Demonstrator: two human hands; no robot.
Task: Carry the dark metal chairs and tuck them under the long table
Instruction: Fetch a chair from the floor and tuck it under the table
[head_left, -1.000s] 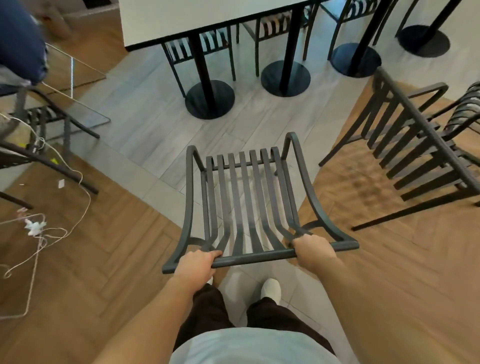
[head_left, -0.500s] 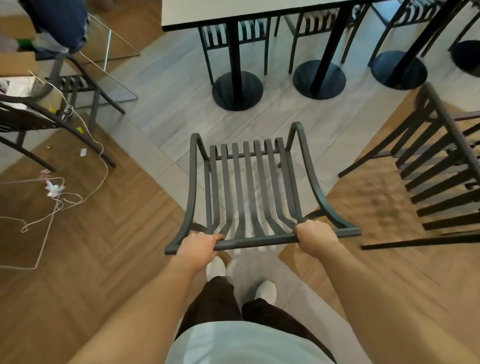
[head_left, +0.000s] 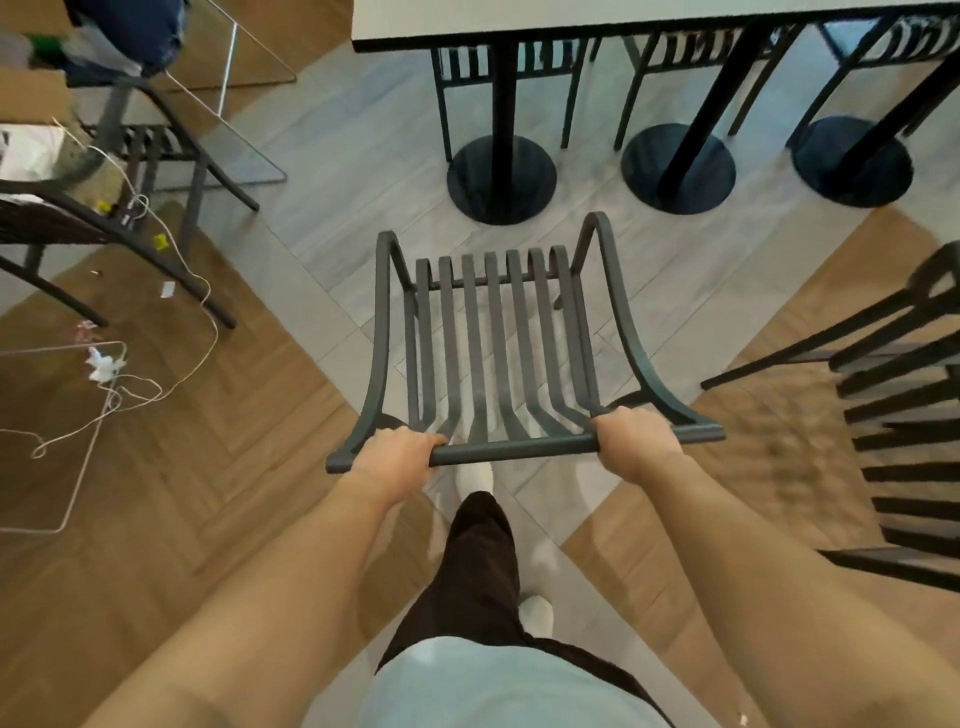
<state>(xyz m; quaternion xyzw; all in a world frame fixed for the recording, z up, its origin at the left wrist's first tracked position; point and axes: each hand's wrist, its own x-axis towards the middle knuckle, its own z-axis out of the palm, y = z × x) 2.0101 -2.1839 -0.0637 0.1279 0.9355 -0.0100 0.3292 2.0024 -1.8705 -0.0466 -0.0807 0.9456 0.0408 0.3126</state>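
In front of you, over the grey tile strip, your left hand (head_left: 397, 454) and right hand (head_left: 635, 441) each have their fingers wrapped over the top rail of the chair (head_left: 498, 353), one near each end of the rail. The chair's slatted seat points away from you toward the table (head_left: 597, 21), and its front edge sits near the nearest round base (head_left: 501, 174) without touching it. You cannot tell from this view whether its legs are on the floor. The table's pale top runs along the upper edge, standing on three black posts with round bases. Beyond those posts, other dark chairs (head_left: 511, 62) sit under the far side of the table. At your right, on the wood floor, stands another slatted chair (head_left: 904, 400), well apart from the one you hold. At your left are more dark chair frames (head_left: 130, 228) with a white cable (head_left: 171, 322) trailing across the wood floor beside them.
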